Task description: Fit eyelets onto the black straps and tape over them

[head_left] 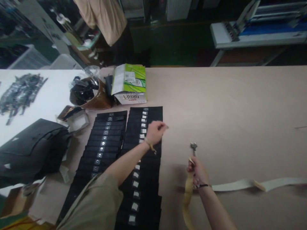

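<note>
My left hand [155, 132] is raised above the right edge of a row of overlapping black fabric pieces [150, 169]. Its fingertips are pinched together; whatever they hold is too small to make out. My right hand [198, 172] is closed around a thin-handled tool with a small metal head [193, 146], whose exact kind is unclear. A cream strip [187, 195] also runs from its fingers and curls toward the front edge. White squares [135, 184] sit on the black pieces. A second row of black pieces [102, 143] lies to the left, bearing small round marks.
A pale band [235, 185] stretches right across the table [235, 111]. At the back stand a green and white box [134, 83] and a brown bin [103, 97] of dark items. Dark fabric [33, 150] is piled at left. A person [105, 22] stands beyond the table.
</note>
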A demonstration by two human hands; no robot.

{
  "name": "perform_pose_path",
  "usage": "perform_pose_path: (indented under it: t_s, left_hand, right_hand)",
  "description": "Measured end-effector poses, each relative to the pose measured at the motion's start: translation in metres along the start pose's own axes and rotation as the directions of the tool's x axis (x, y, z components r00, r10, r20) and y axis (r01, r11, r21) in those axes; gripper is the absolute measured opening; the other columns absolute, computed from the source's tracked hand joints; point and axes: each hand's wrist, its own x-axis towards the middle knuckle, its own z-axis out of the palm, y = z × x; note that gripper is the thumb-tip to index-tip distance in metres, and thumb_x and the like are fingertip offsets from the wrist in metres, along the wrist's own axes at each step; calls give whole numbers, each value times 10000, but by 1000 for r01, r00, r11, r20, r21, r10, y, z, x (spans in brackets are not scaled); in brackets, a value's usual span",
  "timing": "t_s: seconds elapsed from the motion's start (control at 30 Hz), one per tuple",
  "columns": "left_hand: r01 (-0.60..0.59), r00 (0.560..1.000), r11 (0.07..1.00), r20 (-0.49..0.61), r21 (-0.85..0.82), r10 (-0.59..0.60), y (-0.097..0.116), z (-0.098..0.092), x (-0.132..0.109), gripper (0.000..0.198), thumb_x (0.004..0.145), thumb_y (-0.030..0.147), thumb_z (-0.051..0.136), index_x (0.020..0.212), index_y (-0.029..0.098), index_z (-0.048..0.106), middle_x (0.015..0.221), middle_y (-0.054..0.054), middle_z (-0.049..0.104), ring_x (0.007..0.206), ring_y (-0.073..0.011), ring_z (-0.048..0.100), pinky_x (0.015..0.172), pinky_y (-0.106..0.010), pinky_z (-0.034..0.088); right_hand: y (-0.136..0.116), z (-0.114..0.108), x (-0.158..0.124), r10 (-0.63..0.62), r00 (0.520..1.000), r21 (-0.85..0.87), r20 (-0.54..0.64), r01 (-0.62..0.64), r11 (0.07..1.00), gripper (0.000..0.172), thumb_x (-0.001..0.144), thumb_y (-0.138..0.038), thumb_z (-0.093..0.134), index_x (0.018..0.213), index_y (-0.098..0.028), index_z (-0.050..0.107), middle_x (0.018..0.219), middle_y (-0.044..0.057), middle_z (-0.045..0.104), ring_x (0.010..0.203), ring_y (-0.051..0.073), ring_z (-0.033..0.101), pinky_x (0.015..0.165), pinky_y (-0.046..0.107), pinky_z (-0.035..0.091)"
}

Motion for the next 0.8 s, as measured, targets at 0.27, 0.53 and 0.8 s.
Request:
perform_pose_path:
  t_s: [0.27, 0.53, 0.8]
  left_hand:
    - [665, 713, 746, -315, 23, -626, -152, -2, 140, 208, 787, 405, 674, 919, 253, 729, 1061, -92, 731, 1190, -336, 530, 976, -534, 378]
    - [151, 986, 917, -118, 369, -115, -152, -16, 126, 421, 952, 409, 450, 1274, 176, 590, 1353, -132, 596, 1298, -258, 486, 1096, -411, 349]
    - [-85, 944, 874, 320, 478, -83, -170, -9, 119, 689, 996, 477, 180, 1575, 106, 137, 1647, -119, 121, 1530, -241, 57, 1231, -459, 90]
  right_hand:
    - [12, -55, 1, 82, 973, -107, -218, -108, 988, 363, 554, -488, 747, 689, -179, 612, 518, -42, 558, 464, 104, 489, 446, 216, 409]
    - [25, -70, -16, 114, 959, -107, -258, -146, 984, 392, 519, -508, 763, 671, -182, 608, 515, -41, 557, 475, 109, 490, 451, 219, 407]
    - [27, -63, -36, 35, 977, -159, -208, -69, 985, 413, 557, -547, 761, 651, -174, 611, 536, -24, 562, 494, 114, 500, 470, 225, 414]
